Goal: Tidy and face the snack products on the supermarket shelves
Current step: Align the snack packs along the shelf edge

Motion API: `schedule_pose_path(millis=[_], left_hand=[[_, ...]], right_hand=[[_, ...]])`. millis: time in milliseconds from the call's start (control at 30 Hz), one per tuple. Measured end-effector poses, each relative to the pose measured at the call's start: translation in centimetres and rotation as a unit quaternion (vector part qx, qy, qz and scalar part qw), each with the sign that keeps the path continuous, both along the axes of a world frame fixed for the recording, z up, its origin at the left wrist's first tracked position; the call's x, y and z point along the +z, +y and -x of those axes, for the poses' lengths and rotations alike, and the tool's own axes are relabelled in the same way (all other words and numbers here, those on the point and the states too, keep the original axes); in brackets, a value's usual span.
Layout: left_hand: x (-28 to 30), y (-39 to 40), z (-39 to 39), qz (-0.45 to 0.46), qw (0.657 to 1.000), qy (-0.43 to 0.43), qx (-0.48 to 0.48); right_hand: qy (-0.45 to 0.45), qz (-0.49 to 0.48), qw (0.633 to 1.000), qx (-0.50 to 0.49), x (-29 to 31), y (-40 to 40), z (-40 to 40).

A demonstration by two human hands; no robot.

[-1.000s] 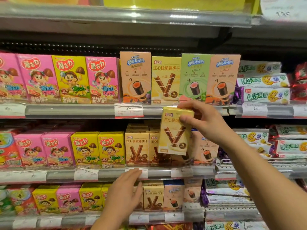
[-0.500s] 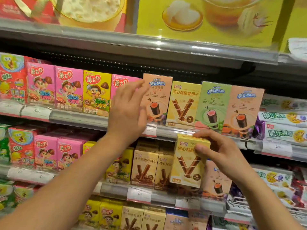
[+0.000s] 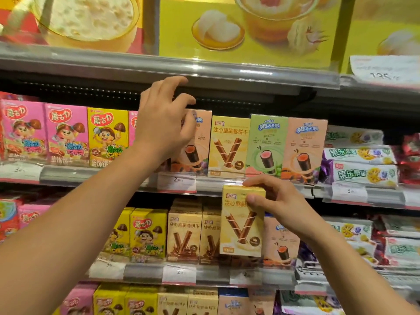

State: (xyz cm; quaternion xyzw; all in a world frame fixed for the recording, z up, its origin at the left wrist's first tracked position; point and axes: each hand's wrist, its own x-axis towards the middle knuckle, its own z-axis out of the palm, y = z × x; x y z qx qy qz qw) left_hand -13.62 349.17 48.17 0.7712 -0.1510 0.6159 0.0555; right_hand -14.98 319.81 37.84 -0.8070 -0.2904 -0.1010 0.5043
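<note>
- Right hand [image 3: 276, 204]: pinches the top corner of a pale yellow wafer-roll box [image 3: 242, 221], thumb on the front face, fingers over the top edge. The box is held upright in front of the middle shelf, just below the upper shelf rail [image 3: 91, 176], off any shelf.
- Left hand [image 3: 164, 123]: raised to the upper shelf, fingers spread and loosely curled over the top of the peach roll box [image 3: 196, 144]; whether it touches the box I cannot tell. It holds nothing.
- Change: a second ago the left hand rested low on the middle shelf rail; it has since risen to the upper row. The held box has stayed at much the same height.
- Upper row beyond: a matching yellow wafer-roll box [image 3: 229, 146] stands faced between the peach box and a green roll box [image 3: 267, 144].
- Judgement: the left hand appears to be opening room in the upper row so that the held box can join its match. Placement is not yet done.
</note>
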Motion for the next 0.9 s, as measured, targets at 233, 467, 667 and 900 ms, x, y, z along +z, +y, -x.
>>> schedule_pose_path(millis=[233,467,667,900], left_hand=[[-0.4,0.1,-0.9,-0.016,0.993,0.099,0.061],[-1.1,0.1,1.0,0.008,0.998,0.059,-0.026],[-2.3,0.6,2.2,-0.04,0.998,0.051,-0.023],[-0.5,2.0,8.4,-0.085,0.996,-0.027,-0.021]], right_hand=[[0.007,-0.006,1.0,0.006,0.1,0.0,0.1],[-0.011,-0.011,1.0,0.008,-0.4,0.1,-0.1],[-0.009,-0.006,1.0,0.0,-0.4,0.1,-0.1],[-0.036,0.002,0.999,-0.004,-0.7,0.3,-0.1]])
